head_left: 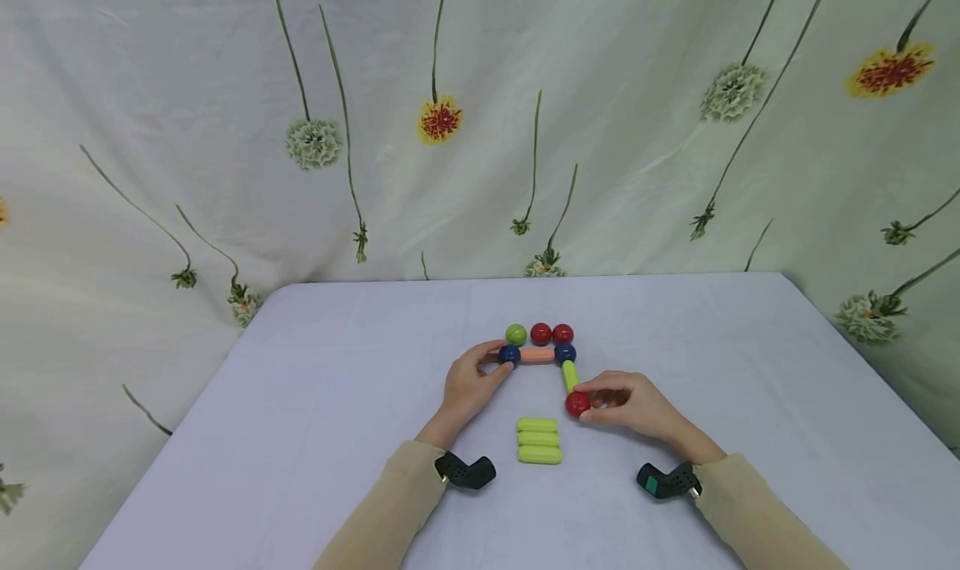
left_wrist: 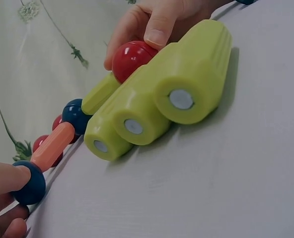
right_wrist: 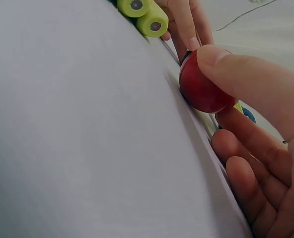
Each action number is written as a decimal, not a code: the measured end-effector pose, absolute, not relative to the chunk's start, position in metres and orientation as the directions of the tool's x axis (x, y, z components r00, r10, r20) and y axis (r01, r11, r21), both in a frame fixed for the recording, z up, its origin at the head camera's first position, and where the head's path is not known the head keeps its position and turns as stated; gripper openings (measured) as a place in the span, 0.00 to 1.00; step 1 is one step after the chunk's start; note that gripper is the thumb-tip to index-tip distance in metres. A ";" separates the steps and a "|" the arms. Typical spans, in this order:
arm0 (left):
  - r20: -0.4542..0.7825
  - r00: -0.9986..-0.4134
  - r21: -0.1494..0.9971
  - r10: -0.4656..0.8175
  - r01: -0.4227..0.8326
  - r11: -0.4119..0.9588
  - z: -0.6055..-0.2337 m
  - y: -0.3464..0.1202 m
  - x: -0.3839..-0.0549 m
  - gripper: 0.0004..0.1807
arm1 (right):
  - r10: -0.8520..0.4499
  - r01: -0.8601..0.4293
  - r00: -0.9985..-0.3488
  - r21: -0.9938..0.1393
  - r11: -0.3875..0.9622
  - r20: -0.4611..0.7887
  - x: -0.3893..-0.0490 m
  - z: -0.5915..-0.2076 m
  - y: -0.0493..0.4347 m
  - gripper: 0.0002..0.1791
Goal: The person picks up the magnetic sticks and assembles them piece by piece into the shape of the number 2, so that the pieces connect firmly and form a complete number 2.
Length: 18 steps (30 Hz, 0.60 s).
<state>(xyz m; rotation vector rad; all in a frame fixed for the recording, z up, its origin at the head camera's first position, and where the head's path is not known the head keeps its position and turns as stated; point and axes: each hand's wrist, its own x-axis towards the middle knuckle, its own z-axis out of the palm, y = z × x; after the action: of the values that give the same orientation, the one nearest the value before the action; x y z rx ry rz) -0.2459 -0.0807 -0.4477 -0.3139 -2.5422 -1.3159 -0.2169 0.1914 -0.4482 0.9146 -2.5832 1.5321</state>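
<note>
My left hand (head_left: 471, 380) pinches a dark blue ball (head_left: 510, 354) between thumb and fingers. An orange rod (head_left: 537, 355) runs from that ball to a second blue ball (head_left: 566, 352). From there a yellow-green rod (head_left: 570, 376) comes toward me and ends at a red ball (head_left: 577, 403). My right hand (head_left: 630, 402) pinches this red ball; in the right wrist view the thumb lies across the ball (right_wrist: 204, 87). Nearer to me, between the forearms, several yellow-green rods (head_left: 538, 440) lie side by side, with pale round discs in their ends in the left wrist view.
Just behind the orange rod sit a green ball (head_left: 516, 334) and two loose red balls, one (head_left: 541, 333) beside the other (head_left: 562, 333). A white cloth covers the table (head_left: 315, 403). A flower-printed curtain (head_left: 480, 137) hangs behind its far edge.
</note>
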 end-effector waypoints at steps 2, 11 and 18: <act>0.326 -0.944 0.776 0.055 0.301 0.554 -0.447 -0.081 -0.244 0.21 | -0.480 -0.483 -0.828 -0.802 0.352 0.289 -0.217 -0.448 0.191 0.18; 0.305 -0.948 0.870 -0.093 0.238 0.432 -0.447 -0.079 -0.242 0.24 | -0.487 -0.474 -0.831 -0.802 0.362 0.271 -0.217 -0.447 0.192 0.19; 0.319 -0.933 0.896 -0.164 0.241 0.373 -0.445 -0.082 -0.241 0.22 | -0.484 -0.468 -0.834 -0.804 0.367 0.265 -0.217 -0.448 0.192 0.19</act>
<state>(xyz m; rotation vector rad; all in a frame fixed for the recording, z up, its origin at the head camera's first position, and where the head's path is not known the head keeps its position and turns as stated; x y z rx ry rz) -0.2408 -0.0816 -0.4449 -0.0664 -2.2836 -1.5797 -0.2166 0.1920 -0.4483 0.9091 -2.6109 1.5257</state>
